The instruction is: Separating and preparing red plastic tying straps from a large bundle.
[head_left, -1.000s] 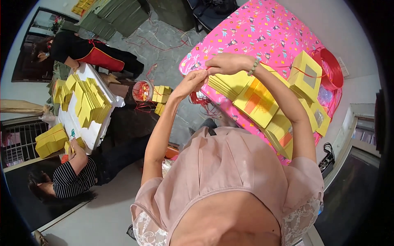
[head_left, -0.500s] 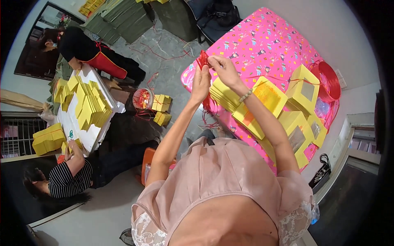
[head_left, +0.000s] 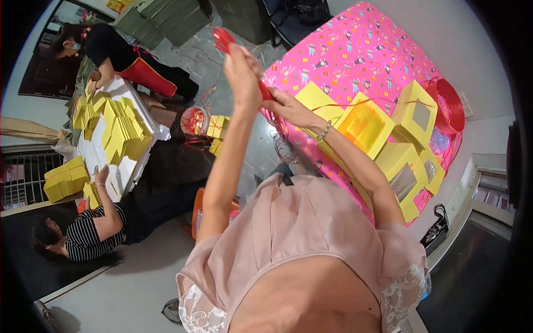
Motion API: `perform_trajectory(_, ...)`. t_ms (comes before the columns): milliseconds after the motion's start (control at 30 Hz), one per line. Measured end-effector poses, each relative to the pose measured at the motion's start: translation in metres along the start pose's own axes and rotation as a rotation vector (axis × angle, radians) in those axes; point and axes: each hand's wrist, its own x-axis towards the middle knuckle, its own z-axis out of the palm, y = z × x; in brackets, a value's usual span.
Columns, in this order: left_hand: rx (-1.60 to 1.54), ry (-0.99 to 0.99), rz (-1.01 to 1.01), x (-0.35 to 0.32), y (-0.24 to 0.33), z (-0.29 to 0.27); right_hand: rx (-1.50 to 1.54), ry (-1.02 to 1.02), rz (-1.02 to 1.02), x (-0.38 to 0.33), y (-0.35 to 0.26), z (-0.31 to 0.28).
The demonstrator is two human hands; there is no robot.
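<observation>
The left hand (head_left: 241,77) is wrapped around a red ribbon bundle (head_left: 223,40); the right hand (head_left: 293,109) pinches it lower down, just off the left corner of the pink table (head_left: 333,64). A snug hold and gentle pulls should help stop tangles.

One held red bundle (head_left: 223,40), one red coil (head_left: 448,105), one pink table (head_left: 344,55), one white table (head_left: 114,180), two co-workers (head_left: 100,50) (head_left: 91,240)

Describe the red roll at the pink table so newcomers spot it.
Find the pink, cartoon-printed table cover. At its right end, beside yellow windowed cardboard boxes and near the pale wall, sits a red ring-shaped roll. Unlike those angular boxes, it's round and hollow.
</observation>
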Motion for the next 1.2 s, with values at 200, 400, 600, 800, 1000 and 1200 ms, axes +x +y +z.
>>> perform_trajectory(200,0.183,0.166,0.432,0.048,0.086,-0.067,-0.084,-0.458,0.486,-0.014,0.002,-0.053)
perform_trajectory(400,0.556,0.522,0.686,0.083,0.121,-0.248,-0.167,-0.475,0.61,-0.037,-0.014,-0.121)
perform_trajectory(600,2.148,0.261,0.588,0.039,0.039,-0.211,-0.451,-0.58,0.54,-0.007,-0.005,-0.093)
perform_trajectory(800,1.031,-0.548,-0.281,-0.025,-0.027,-0.111,-0.563,-0.666,0.176,0.037,0.008,-0.014)
perform_trajectory(1000,1.196,-0.125,0.12,-0.045,-0.026,-0.143,-0.421,-0.774,0.425,0.034,0.013,-0.063)
perform_trajectory(1200,1.495,0.097,0.086,-0.04,-0.026,-0.253,-0.432,-0.61,0.519,0.015,0.005,-0.091)
